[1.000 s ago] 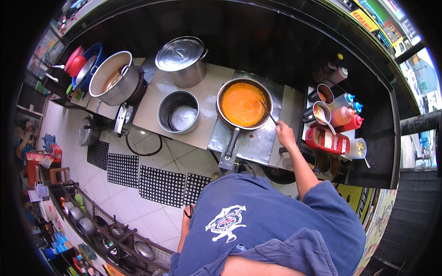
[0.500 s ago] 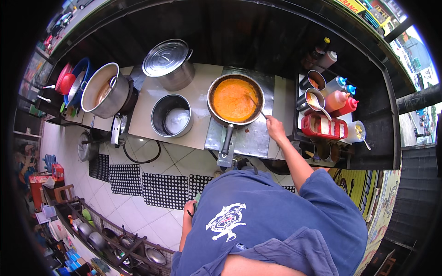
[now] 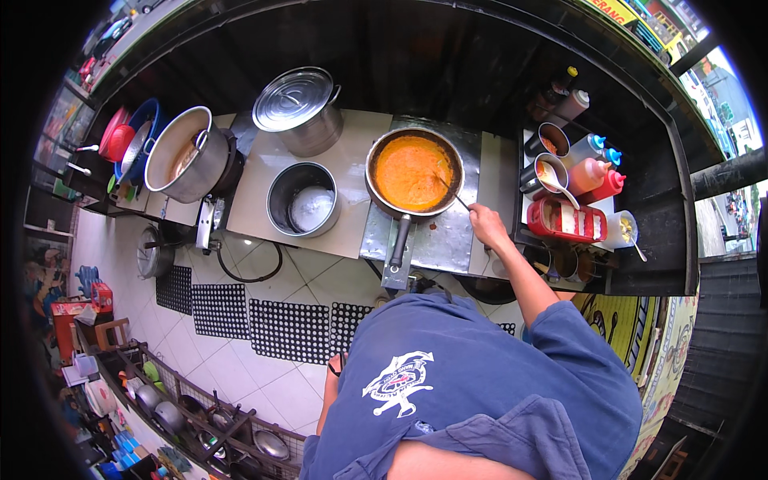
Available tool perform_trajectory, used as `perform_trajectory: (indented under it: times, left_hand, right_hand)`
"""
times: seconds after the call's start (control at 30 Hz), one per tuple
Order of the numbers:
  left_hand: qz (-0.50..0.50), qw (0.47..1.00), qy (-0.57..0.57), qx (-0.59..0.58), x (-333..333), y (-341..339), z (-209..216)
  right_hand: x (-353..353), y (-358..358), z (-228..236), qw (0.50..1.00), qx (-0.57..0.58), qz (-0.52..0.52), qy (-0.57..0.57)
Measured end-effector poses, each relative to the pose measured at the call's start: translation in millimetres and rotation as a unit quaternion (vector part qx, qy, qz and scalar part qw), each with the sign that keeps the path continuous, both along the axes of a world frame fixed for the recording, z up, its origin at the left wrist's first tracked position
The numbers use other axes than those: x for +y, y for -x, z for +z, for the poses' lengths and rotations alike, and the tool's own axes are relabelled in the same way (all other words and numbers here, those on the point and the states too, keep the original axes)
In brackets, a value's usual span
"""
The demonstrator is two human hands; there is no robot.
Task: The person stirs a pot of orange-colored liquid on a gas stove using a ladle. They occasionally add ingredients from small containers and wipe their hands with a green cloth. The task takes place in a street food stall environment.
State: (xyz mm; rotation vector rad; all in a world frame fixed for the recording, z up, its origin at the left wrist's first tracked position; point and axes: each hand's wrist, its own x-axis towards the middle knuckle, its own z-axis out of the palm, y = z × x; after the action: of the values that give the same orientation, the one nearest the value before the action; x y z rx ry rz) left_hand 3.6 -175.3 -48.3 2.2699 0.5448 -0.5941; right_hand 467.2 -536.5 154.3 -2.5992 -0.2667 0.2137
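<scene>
My right hand (image 3: 488, 226) is closed around the thin handle of a stirring utensil (image 3: 458, 197), probably a spoon or ladle. Its working end is sunk in thick orange sauce (image 3: 408, 174), so its shape is hidden. The sauce fills a frying pan (image 3: 373, 196) on a metal-topped burner (image 3: 376, 232). Pointing towards me, the pan's black handle (image 3: 401, 242) is untouched. My left hand (image 3: 334, 364) hangs low beside my body, a dark band at its wrist; its fingers are mostly hidden by my shirt.
Left of the pan stand an open pot (image 3: 276, 210), a lidded pot (image 3: 308, 136) and a large pot (image 3: 164, 164). To the right are squeeze bottles (image 3: 586, 173), metal containers (image 3: 528, 178) and a red container (image 3: 552, 222). Black perforated mats (image 3: 288, 330) lie on the tiled floor.
The view has shifted slightly. My right hand still grips the utensil, whose end sits a little nearer to me in the sauce. Something pale green by my left hand no longer shows.
</scene>
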Motion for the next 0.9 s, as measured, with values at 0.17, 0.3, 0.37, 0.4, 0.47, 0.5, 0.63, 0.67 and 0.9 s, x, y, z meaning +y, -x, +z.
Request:
perform_trajectory:
  times: [0.17, 0.3, 0.37, 0.4, 0.47, 0.5, 0.63, 0.67, 0.9]
  left_hand:
    - [-0.029, 0.999, -0.016, -0.010, 2, -1, -6]
    - [0.027, 0.999, 0.004, -0.028, 0, 24, -16]
    - [-0.004, 1.000, -0.006, -0.011, 6, 8, -6]
    - [-0.035, 0.999, -0.029, 0.009, 5, 0, 4]
    - [-0.066, 0.996, -0.048, 0.032, 3, -13, 17]
    - [-0.054, 0.997, -0.038, 0.034, 4, -11, 19]
    - [0.034, 0.998, 0.033, 0.039, 5, 13, -2]
    - [0.050, 0.997, 0.043, 0.042, 5, 16, -3]
    - [0.217, 0.966, 0.131, 0.050, 1, 5, 12]
  right_hand:
    - [18, 11, -19, 0.986, 0.127, 0.003, -0.108]
    - [43, 11, 16, 0.990, 0.115, 0.052, -0.069]
    - [24, 10, 49, 0.993, 0.092, 0.068, -0.018]
    - [15, 6, 56, 0.991, 0.110, 0.079, 0.003]
    - [5, 2, 48, 0.986, 0.118, 0.114, 0.023]
    - [10, 4, 45, 0.984, 0.126, 0.123, 0.028]
    - [60, -5, -10, 0.989, 0.116, 0.086, 0.007]
    - [72, -12, -26, 0.992, 0.115, 0.049, -0.005]
    - [63, -32, -38, 0.996, 0.041, -0.055, 0.049]
